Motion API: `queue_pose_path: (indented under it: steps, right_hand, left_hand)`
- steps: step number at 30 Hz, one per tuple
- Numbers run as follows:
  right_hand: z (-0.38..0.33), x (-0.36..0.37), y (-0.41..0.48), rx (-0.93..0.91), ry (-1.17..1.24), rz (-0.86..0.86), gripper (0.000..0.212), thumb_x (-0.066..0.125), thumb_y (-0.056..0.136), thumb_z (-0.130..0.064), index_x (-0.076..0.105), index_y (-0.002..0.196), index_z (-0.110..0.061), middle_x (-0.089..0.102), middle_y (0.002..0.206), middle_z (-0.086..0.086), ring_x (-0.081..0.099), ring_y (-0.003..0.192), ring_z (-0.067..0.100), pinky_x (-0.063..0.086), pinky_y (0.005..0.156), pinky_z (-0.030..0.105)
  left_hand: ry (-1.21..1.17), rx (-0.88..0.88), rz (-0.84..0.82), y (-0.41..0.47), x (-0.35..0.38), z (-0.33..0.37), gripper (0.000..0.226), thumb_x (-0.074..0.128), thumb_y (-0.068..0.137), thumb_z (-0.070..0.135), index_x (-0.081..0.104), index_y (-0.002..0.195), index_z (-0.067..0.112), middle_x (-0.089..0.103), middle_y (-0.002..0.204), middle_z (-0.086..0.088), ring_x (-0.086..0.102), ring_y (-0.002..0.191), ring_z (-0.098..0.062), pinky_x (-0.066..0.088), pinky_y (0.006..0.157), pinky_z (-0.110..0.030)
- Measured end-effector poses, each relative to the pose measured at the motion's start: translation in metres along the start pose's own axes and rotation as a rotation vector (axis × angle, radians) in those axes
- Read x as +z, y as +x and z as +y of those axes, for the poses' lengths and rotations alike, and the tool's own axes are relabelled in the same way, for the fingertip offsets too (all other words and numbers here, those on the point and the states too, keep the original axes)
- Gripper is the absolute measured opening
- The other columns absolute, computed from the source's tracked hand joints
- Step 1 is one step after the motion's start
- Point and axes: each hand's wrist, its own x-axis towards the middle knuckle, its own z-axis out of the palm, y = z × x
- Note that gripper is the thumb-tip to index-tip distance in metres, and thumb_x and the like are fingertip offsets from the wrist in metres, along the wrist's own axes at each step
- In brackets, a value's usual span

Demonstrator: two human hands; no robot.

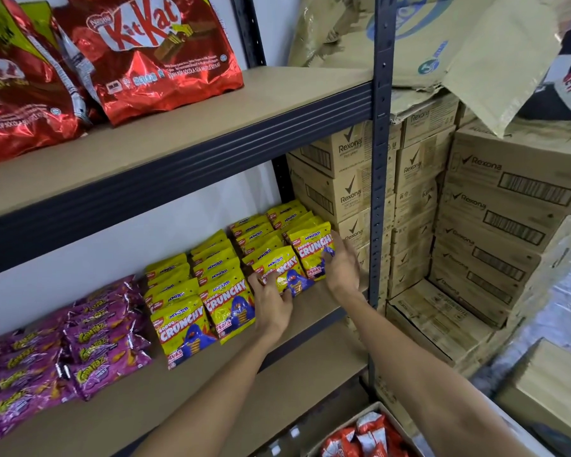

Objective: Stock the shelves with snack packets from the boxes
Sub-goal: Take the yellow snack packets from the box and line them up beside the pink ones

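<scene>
Several rows of yellow Crunchy snack packets (211,285) stand on the middle shelf (165,390). My left hand (271,305) rests its spread fingertips on the lower front of one yellow packet (279,263) in the second row from the right. My right hand (342,263) lies flat, fingers straight, against the right side of the front packet (310,249) of the rightmost row. Neither hand grips anything that I can see. An open box (381,409) of red and white snack packets (366,437) sits at the bottom edge, below my right forearm.
Purple snack packets (89,344) fill the left of the middle shelf. Red KitKat bags (152,54) stand on the upper shelf (211,127). A dark steel upright (381,159) bounds the shelf on the right, with stacked Rexona cartons (508,199) behind and beside it.
</scene>
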Motion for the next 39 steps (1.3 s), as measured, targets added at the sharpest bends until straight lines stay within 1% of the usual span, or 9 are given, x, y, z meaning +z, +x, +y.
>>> queue_pose_path:
  steps: [4, 7, 14, 18, 21, 26, 31, 36, 39]
  right_hand:
    - [0.000, -0.001, -0.001, -0.014, 0.073, 0.008, 0.036, 0.050, 0.103, -0.017, 0.049, 0.139, -0.020, 0.046, 0.139, 0.007, 0.055, 0.122, 0.026, 0.053, 0.092, 0.039]
    - [0.004, 0.000, -0.004, -0.037, 0.050, -0.033, 0.031, 0.053, 0.102, -0.022, 0.058, 0.133, -0.019, 0.042, 0.142, 0.006, 0.056, 0.121, 0.026, 0.051, 0.093, 0.037]
    - [0.013, 0.003, -0.007, -0.016, -0.092, -0.084, 0.041, 0.061, 0.098, -0.028, 0.053, 0.138, -0.027, 0.040, 0.151, 0.006, 0.048, 0.133, 0.028, 0.050, 0.098, 0.043]
    - [0.010, 0.000, -0.009, -0.031, -0.091, -0.094, 0.049, 0.062, 0.097, -0.028, 0.047, 0.143, -0.026, 0.033, 0.156, 0.009, 0.044, 0.138, 0.030, 0.050, 0.102, 0.047]
    - [0.007, 0.000, -0.018, -0.121, -0.107, -0.035, 0.056, 0.065, 0.095, -0.028, 0.042, 0.147, -0.025, 0.029, 0.159, 0.011, 0.034, 0.145, 0.032, 0.049, 0.104, 0.051]
    - [-0.009, 0.010, -0.042, -0.296, -0.040, 0.022, 0.049, 0.066, 0.094, -0.022, 0.051, 0.140, -0.019, 0.038, 0.155, 0.015, 0.036, 0.143, 0.033, 0.049, 0.104, 0.049]
    - [-0.022, 0.028, -0.083, -0.410, 0.030, -0.059, 0.042, 0.062, 0.097, -0.022, 0.053, 0.137, -0.022, 0.040, 0.153, 0.009, 0.041, 0.138, 0.027, 0.048, 0.103, 0.038]
    - [-0.033, 0.052, -0.136, -0.499, 0.078, -0.167, 0.036, 0.058, 0.099, -0.022, 0.055, 0.135, -0.021, 0.043, 0.151, 0.006, 0.044, 0.137, 0.021, 0.046, 0.103, 0.032]
    - [-0.045, 0.067, -0.166, -0.580, 0.097, -0.225, 0.035, 0.057, 0.099, -0.020, 0.057, 0.133, -0.018, 0.045, 0.149, 0.006, 0.045, 0.136, 0.019, 0.044, 0.105, 0.026]
  left_hand:
    - [-0.068, -0.053, -0.001, 0.005, 0.000, 0.001, 0.043, 0.076, 0.086, 0.021, 0.057, 0.125, 0.016, 0.033, 0.142, -0.010, 0.045, 0.133, -0.023, 0.057, 0.090, -0.035]
    - [0.006, -0.045, 0.019, 0.002, -0.001, 0.005, 0.043, 0.074, 0.088, 0.024, 0.056, 0.126, 0.015, 0.035, 0.141, -0.010, 0.046, 0.131, -0.023, 0.055, 0.091, -0.032]
    - [0.343, 0.019, 0.000, 0.000, -0.005, 0.007, 0.054, 0.070, 0.089, 0.040, 0.052, 0.134, 0.016, 0.041, 0.138, -0.011, 0.046, 0.126, -0.022, 0.052, 0.091, -0.036]
    - [0.356, 0.025, -0.071, 0.002, -0.010, 0.008, 0.062, 0.065, 0.091, 0.048, 0.043, 0.141, 0.019, 0.035, 0.142, -0.011, 0.039, 0.131, -0.023, 0.048, 0.097, -0.035]
    - [0.294, 0.047, -0.069, 0.004, -0.016, 0.007, 0.062, 0.064, 0.091, 0.048, 0.044, 0.141, 0.018, 0.035, 0.141, -0.012, 0.040, 0.131, -0.025, 0.048, 0.098, -0.036]
    - [0.151, 0.099, 0.033, -0.005, -0.027, 0.001, 0.048, 0.067, 0.091, 0.040, 0.056, 0.129, 0.014, 0.044, 0.133, -0.009, 0.048, 0.124, -0.023, 0.052, 0.094, -0.037]
    - [0.073, 0.164, 0.105, -0.032, -0.049, -0.016, 0.023, 0.056, 0.097, 0.031, 0.061, 0.114, 0.016, 0.058, 0.117, -0.003, 0.056, 0.109, -0.019, 0.053, 0.082, -0.033]
    - [0.167, 0.043, 0.166, -0.065, -0.083, -0.061, 0.025, 0.047, 0.101, 0.031, 0.064, 0.109, 0.014, 0.063, 0.110, -0.003, 0.057, 0.104, -0.022, 0.053, 0.082, -0.041]
    - [0.158, 0.051, 0.196, -0.086, -0.104, -0.087, 0.022, 0.049, 0.101, 0.027, 0.065, 0.104, 0.014, 0.062, 0.104, -0.003, 0.057, 0.099, -0.023, 0.051, 0.081, -0.041]
